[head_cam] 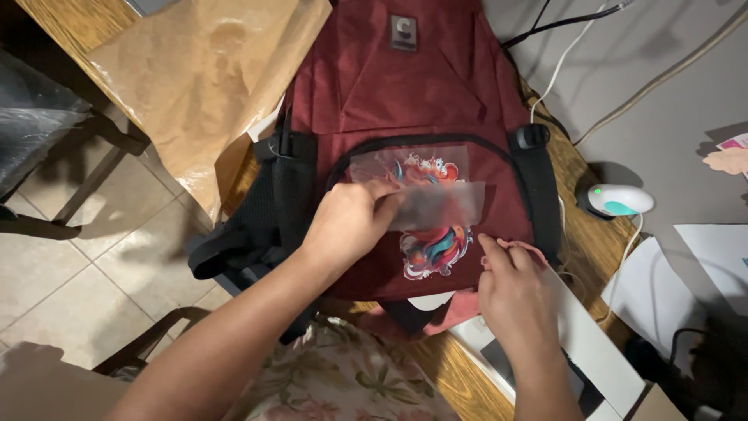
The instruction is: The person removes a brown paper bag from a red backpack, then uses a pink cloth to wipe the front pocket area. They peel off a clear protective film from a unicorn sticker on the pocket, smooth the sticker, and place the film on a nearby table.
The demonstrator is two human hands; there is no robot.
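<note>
Floral-print cloth (343, 382), one piece, at the bottom edge. One maroon woven-fabric backpack (405, 101) lies flat on the wooden table (70, 23), with a small square grey badge (403, 33) near its top and two black mesh side pockets. One multicoloured swirl transfer print (433, 251) sits on the front pocket. Left hand (348, 222): fingers pinched on a translucent film sheet (440, 203), lifted off the print. Right hand (510, 296): fingers pressed flat on fabric beside the print, gripping nothing. One crumpled brown paper sheet (195, 70), upper left. One white-teal handheld device (619, 200), right.
</note>
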